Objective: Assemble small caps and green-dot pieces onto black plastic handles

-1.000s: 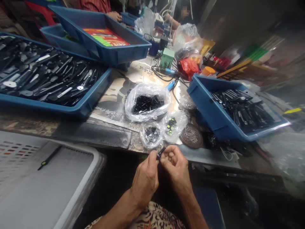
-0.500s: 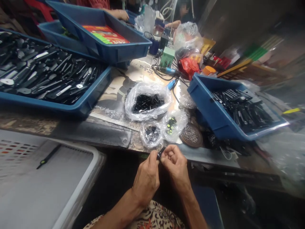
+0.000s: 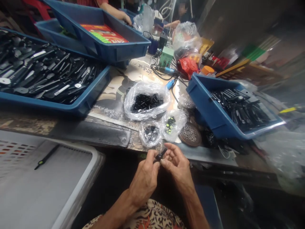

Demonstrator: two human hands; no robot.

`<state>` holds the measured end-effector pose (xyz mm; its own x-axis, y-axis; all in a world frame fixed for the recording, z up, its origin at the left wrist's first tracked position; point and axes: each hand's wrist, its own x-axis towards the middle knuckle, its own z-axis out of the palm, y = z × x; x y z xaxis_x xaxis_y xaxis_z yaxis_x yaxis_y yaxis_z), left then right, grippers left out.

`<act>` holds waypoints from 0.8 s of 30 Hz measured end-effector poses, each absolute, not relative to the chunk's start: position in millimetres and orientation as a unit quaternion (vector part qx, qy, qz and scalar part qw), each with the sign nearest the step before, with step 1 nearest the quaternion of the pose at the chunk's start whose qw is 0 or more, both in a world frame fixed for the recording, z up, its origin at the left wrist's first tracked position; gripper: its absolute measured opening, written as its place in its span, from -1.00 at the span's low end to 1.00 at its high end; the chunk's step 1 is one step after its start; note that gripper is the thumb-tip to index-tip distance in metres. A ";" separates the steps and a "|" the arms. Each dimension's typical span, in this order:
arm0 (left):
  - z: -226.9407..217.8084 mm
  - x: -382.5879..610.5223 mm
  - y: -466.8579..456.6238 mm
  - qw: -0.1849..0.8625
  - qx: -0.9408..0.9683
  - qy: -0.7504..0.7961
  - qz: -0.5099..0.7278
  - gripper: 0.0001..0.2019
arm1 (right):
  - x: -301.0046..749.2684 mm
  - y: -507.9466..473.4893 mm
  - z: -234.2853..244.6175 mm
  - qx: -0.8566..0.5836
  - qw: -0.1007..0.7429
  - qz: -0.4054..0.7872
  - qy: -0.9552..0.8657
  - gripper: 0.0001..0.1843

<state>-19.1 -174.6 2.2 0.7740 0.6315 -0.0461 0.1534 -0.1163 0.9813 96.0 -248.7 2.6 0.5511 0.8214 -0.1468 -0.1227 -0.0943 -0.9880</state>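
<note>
A small black part [image 3: 161, 155] sits between my two hands, just in front of the bench edge. My left hand [image 3: 145, 173] pinches it between thumb and fingers. Against its other side is my right hand [image 3: 178, 165], thumb and fingers curled around its end. The exact kind of part is too small to make out. Beyond the hands stand a bag of small dark pieces [image 3: 150, 133], a bag of black and yellow-green pieces [image 3: 171, 125] and a round dish of small metal pins or screws [image 3: 190, 135]. Behind them lies a larger bag of black parts [image 3: 149, 103].
A blue tray [image 3: 83, 106] of black handled pieces stands left, another blue tray [image 3: 207, 108] right. A white basket [image 3: 92, 165] with one black piece [image 3: 46, 157] is at lower left. Corded tools [image 3: 169, 70] lie behind. Across the bench shows another person's arm [image 3: 116, 12].
My right fingers have opened a little and shifted around the black part, which shows more now. Across the bench, the other person's hand has moved right and down.
</note>
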 end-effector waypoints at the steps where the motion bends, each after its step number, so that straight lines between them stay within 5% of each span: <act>1: 3.7 -19.8 -174.5 0.621 0.713 0.267 0.188 -0.85 | 97.7 -250.2 3.4 -0.633 0.603 0.393 -0.285 -0.59; 9: 7.6 -24.0 -174.8 0.680 0.676 0.233 0.159 -0.92 | 100.5 -256.1 7.9 -0.646 0.554 0.413 -0.325 -0.76; 24: 12.4 -24.6 -169.7 0.849 0.473 0.216 0.096 -0.95 | 97.9 -249.5 8.5 -0.644 0.571 0.411 -0.299 -0.74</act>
